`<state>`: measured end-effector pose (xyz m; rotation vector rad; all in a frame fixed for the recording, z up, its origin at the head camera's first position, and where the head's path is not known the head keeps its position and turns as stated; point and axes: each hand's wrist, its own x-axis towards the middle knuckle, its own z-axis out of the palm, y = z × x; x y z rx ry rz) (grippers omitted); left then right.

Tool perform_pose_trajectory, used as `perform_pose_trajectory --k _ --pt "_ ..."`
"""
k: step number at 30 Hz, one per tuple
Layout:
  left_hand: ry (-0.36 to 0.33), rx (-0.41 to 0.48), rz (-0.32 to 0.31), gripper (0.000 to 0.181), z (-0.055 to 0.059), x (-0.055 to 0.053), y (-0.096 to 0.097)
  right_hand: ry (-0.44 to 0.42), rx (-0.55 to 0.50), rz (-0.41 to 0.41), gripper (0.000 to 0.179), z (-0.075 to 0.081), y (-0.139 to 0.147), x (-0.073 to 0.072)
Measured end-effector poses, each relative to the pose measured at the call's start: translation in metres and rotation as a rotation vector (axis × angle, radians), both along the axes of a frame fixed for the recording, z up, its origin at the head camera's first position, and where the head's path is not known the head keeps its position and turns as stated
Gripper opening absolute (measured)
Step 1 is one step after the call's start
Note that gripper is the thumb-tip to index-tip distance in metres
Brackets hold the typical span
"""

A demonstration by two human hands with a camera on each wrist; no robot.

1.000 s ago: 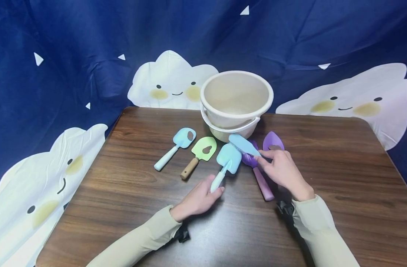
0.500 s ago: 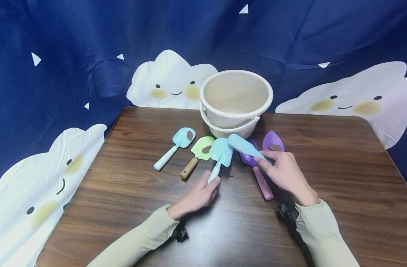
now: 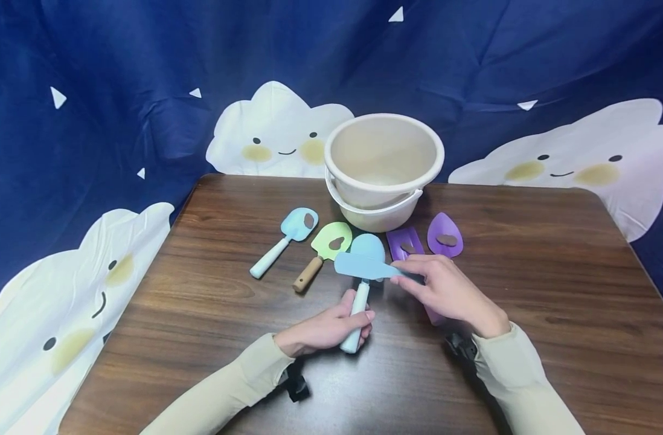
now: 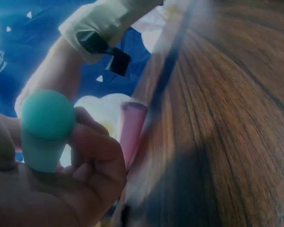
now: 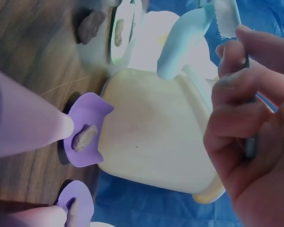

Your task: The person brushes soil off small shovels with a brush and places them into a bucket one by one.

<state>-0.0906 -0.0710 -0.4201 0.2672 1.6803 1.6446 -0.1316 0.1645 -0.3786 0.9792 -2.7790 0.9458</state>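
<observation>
My left hand (image 3: 331,326) grips the pale handle of a light blue trowel (image 3: 367,244), whose blade is raised over the table. In the left wrist view the rounded handle end (image 4: 47,116) shows between curled fingers. My right hand (image 3: 451,293) pinches a light blue brush (image 3: 358,264) with white bristles (image 5: 226,18). From the head, the brush lies across the trowel's blade and hides part of it; whether the bristles touch it I cannot tell. Under the right hand lies a purple square-bladed shovel (image 3: 404,241) with a brown lump on it, its handle mostly hidden.
A cream bucket (image 3: 386,202) stands at the table's back. Left of the trowel lie a green shovel (image 3: 331,238) and another blue shovel (image 3: 297,225). A pointed purple shovel (image 3: 445,226) lies right. Each bears a brown lump. A dark lump (image 5: 91,27) lies on the table.
The held trowel has moved left, then back toward me, its handle now more upright in the view. My right hand has brought the brush left and nearer, across the blade.
</observation>
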Motion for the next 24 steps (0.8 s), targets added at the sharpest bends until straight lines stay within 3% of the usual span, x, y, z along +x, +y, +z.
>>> perform_pose_trajectory --k 3,7,15,18,24 --pt "-0.021 0.033 -0.033 0.021 0.001 -0.001 0.0 0.004 -0.004 0.006 0.028 -0.003 0.003 -0.001" --pt "0.02 0.018 -0.061 0.018 0.002 -0.001 -0.001 0.01 -0.006 -0.013 0.03 -0.007 0.005 -0.004" --pt "0.134 -0.048 -0.09 0.016 0.002 0.003 -0.002 0.056 0.012 -0.196 0.026 -0.007 0.016 -0.012" --pt "0.126 -0.045 -0.099 0.016 0.002 0.005 -0.002 0.047 0.031 -0.26 0.025 -0.009 0.022 -0.015" --pt "0.086 -0.038 -0.076 0.021 0.002 0.004 -0.003 0.033 0.031 -0.293 0.028 -0.014 0.025 -0.016"
